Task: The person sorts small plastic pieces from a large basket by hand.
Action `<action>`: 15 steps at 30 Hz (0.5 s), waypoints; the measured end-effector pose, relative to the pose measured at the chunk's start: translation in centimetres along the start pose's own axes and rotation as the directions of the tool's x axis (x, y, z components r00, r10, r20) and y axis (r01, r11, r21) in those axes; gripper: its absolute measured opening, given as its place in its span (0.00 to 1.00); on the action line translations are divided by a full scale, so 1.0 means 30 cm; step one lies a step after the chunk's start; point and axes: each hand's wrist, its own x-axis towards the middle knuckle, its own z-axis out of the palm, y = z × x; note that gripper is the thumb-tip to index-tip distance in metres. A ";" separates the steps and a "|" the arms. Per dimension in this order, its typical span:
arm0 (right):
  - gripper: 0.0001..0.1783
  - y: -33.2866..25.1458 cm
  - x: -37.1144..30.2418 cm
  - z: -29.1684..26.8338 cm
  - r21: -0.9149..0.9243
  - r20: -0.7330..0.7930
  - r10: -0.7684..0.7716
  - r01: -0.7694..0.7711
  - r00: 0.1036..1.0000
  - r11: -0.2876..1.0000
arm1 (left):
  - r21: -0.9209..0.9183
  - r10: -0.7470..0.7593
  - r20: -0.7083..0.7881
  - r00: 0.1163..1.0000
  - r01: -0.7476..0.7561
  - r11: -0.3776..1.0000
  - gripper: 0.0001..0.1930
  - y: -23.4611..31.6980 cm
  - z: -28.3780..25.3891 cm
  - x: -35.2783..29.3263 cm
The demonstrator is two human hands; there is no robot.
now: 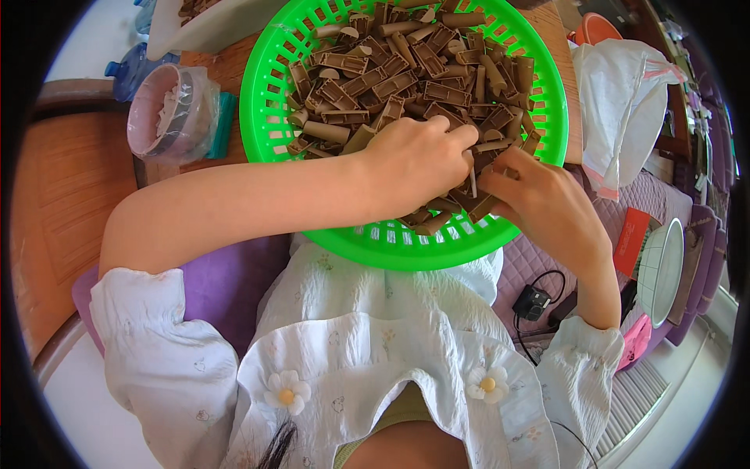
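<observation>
A bright green plastic basket [406,256] with a slotted rim is heaped with small brown half-round plastic pieces [363,80], hollow and ribbed inside. Over its near right part, my left hand [418,162] is closed, its fingers curled down; what they grip is hidden. A thin pale strip [473,184] shows just below those fingertips. Facing it from the right, my right hand [547,195] pinches a brown piece [483,159] between thumb and fingers. The two hands nearly meet there, and loose pieces lie beneath them.
A wooden table [223,66] bears the basket. Left of it stand a clear round tub [160,116] in plastic film and a blue bottle [134,70]. At right are a white sack [621,102], a red box [631,241], a white basin [661,270] and a black charger [533,302].
</observation>
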 end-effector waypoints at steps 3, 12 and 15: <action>0.06 0.006 -0.001 0.027 -0.072 0.081 -0.047 0.053 0.996 0.996 | -0.082 -0.014 0.082 0.997 0.021 0.996 0.12 -0.029 -0.026 0.020; 0.06 0.097 0.063 -0.066 0.258 0.255 -0.178 0.110 0.950 0.960 | -0.584 -0.070 0.290 0.954 0.235 0.777 0.15 -0.194 -0.205 0.041; 0.07 0.167 0.134 -0.223 0.441 0.378 -0.213 0.027 0.901 0.897 | -0.688 -0.060 0.477 0.877 0.415 0.596 0.16 -0.275 -0.291 0.030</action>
